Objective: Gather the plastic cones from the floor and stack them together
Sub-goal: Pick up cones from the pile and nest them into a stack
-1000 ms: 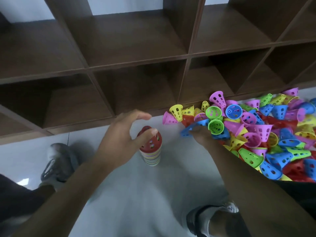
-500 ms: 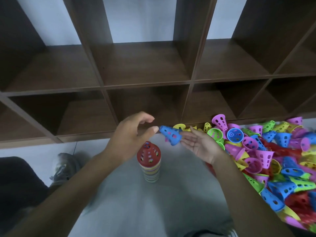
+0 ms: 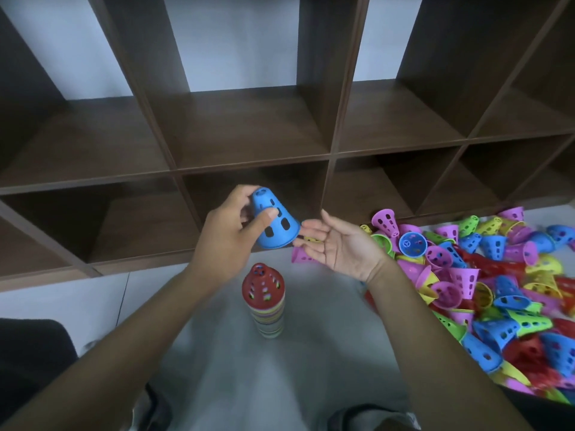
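Note:
My left hand point(image 3: 231, 236) grips a blue perforated cone point(image 3: 275, 223), narrow end up, in the air above the stack. The stack of cones point(image 3: 266, 301) stands upright on the grey floor, topped by a red cone with striped rims below it. My right hand point(image 3: 340, 245) hovers palm up just right of the blue cone, fingers relaxed and holding nothing. A large heap of loose cones point(image 3: 485, 284) in pink, blue, yellow, green and red covers the floor on the right.
A dark wooden cubby shelf point(image 3: 255, 157) runs across the back, its lowest edge close behind the stack. A single pink cone point(image 3: 300, 256) lies on its side beneath my right hand. My shoes point(image 3: 373, 418) show at the bottom edge.
The blue cone passed from my right hand's fingertips into my left hand, which now holds it upright and higher. My right hand stayed open beside it. The view tilted up a little.

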The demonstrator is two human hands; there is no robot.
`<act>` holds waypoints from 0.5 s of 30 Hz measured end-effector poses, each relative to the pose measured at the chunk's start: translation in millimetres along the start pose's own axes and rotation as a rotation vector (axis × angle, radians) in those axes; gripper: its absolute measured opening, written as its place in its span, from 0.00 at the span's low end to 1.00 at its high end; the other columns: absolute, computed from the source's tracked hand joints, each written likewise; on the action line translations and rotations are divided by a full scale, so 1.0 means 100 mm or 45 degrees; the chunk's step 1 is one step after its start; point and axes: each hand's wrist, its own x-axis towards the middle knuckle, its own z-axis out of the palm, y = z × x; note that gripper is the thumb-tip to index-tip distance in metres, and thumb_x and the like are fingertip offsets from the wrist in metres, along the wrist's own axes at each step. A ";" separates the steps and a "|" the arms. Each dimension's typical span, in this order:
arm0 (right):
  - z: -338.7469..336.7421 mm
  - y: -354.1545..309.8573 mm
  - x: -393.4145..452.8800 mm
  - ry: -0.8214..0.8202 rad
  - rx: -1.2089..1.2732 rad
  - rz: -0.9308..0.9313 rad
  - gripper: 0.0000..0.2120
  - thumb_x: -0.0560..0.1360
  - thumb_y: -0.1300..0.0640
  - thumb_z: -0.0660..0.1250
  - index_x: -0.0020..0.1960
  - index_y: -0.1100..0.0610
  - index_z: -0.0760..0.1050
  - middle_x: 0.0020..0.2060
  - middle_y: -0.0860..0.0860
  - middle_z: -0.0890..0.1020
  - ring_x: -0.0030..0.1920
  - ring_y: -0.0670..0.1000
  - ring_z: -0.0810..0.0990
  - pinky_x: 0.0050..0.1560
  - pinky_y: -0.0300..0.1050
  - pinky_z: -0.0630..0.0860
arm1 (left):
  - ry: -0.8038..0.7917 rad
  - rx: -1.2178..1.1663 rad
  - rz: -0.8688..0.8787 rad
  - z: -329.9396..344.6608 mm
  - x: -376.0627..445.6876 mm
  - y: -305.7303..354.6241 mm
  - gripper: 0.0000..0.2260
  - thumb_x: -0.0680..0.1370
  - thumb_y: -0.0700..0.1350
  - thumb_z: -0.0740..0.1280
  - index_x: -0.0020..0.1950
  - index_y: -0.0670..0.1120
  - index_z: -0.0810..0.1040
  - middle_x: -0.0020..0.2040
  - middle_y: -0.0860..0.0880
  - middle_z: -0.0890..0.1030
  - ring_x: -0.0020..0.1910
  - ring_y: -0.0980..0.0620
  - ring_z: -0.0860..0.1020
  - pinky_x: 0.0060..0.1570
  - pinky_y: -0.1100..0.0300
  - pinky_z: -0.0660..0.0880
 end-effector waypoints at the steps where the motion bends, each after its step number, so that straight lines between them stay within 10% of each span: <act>1: -0.10 0.06 0.01 0.087 -0.003 0.004 0.17 0.79 0.50 0.62 0.54 0.62 0.81 0.56 0.60 0.84 0.53 0.59 0.85 0.50 0.49 0.83 | 0.010 -0.010 -0.001 0.00 -0.02 -0.01 0.13 0.81 0.46 0.69 0.65 0.48 0.76 0.55 0.53 0.83 0.53 0.63 0.81 0.45 0.71 0.77; 6: -0.77 0.57 0.11 0.578 -0.095 0.038 0.10 0.83 0.54 0.62 0.62 0.51 0.76 0.54 0.56 0.84 0.41 0.52 0.84 0.39 0.46 0.80 | -0.010 0.158 0.044 0.04 -0.19 -0.15 0.16 0.78 0.58 0.68 0.62 0.52 0.77 0.52 0.58 0.83 0.53 0.61 0.82 0.50 0.65 0.79; 15: -1.46 0.74 0.05 1.033 0.136 -0.119 0.24 0.82 0.59 0.63 0.75 0.47 0.61 0.57 0.55 0.79 0.54 0.57 0.79 0.50 0.55 0.78 | -0.131 0.364 0.001 0.02 -0.55 -0.42 0.11 0.76 0.57 0.71 0.56 0.60 0.74 0.51 0.63 0.80 0.55 0.60 0.79 0.52 0.52 0.80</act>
